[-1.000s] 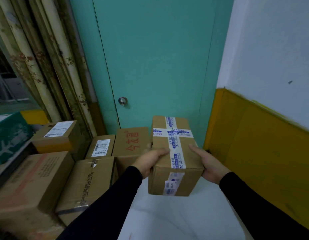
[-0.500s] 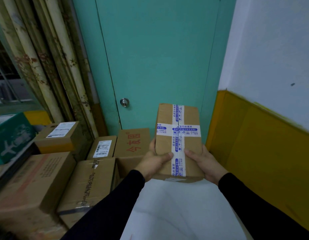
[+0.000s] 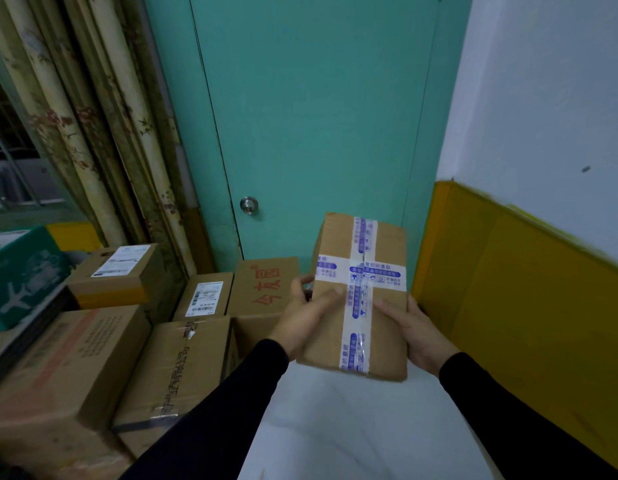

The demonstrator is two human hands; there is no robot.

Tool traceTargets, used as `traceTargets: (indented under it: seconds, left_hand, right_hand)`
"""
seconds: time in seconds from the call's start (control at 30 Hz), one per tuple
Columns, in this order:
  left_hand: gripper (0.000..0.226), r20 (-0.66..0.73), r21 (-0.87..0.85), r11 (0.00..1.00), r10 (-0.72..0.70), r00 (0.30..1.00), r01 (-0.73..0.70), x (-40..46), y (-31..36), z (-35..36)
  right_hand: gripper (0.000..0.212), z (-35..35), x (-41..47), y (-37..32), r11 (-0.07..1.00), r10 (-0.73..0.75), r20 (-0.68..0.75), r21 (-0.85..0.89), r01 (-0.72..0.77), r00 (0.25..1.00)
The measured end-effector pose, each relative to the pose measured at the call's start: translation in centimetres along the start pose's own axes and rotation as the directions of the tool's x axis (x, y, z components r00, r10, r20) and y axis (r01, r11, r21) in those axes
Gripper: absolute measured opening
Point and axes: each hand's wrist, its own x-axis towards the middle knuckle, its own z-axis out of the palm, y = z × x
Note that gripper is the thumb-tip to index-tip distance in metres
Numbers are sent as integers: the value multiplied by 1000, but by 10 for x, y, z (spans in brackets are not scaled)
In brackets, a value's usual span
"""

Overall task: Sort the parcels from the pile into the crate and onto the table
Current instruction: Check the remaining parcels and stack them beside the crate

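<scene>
Holding a parcel (image 3: 361,299) in mid-air, clamped from both sides: left hand (image 3: 306,315) wrapped on its left edge with the thumb lying across the top face, right hand (image 3: 416,330) curled round the lower right edge, thumb on top too. Tilted up toward the camera, taped face showing, well above the white floor (image 3: 352,427) below the hands.

Brown cardboard, flat and oblong, corners a little soft. White tape with blue print crossing it lengthwise and crosswise, glossy and slightly wrinkled near the lower end. No address label in sight on this face. Probably light, judging by the easy two-handed hold.

Left of the left hand, just beyond it: a box with red characters (image 3: 266,289), a labelled box (image 3: 203,297) next to that, bigger cartons (image 3: 172,368) nearer and farther left, a green box (image 3: 23,275) at the far edge. Ahead of the hands, a teal door (image 3: 318,116); right of the right hand, a yellow panel (image 3: 508,289).

Judging progress: one parcel lifted, not yet placed. Plenty of pile left. No crate or table in view, so no telling what is sorted already.
</scene>
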Motion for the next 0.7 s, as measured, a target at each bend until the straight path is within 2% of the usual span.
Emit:
traceTargets:
  seconds: [0.03,0.1,0.17,0.27,0.3,0.43,0.6,0.7]
  left_hand:
    - [66,-18,-40,999,-24,1000,23,2,4,-1]
    - [80,-47,-86,994,-67,997,63,6,6,-3]
    - [95,-43,-63,995,-76,996,74,8,5,-4]
    - [98,-38,-58,995,-79,996,77,7,1,-1]
    - [94,-46,-52,996,-69,997,67,5,1,1]
    - [61,-106,26,999,-31,994,33,3,-2,8]
    - [43,-221,176,984,35,975,5,3,-6,8]
    - [45,-220,227,974,63,973,-11,-1,-7,10]
  right_hand:
    - [52,2,0,-2,1000,4,-24,3,-4,1000]
    - [43,5,6,-4,1000,6,-83,-1,-6,997]
    - [55,9,11,-8,1000,24,-110,-17,-26,994]
    - [68,7,15,-12,999,37,-105,-9,-38,994]
    - [67,7,15,-12,999,52,-70,-6,-52,996]
    - [30,19,11,-11,999,53,-13,11,-53,998]
    - [41,26,11,-7,999,27,-41,-26,-28,999]
    - [32,25,9,-7,998,5,-43,-56,-8,999]
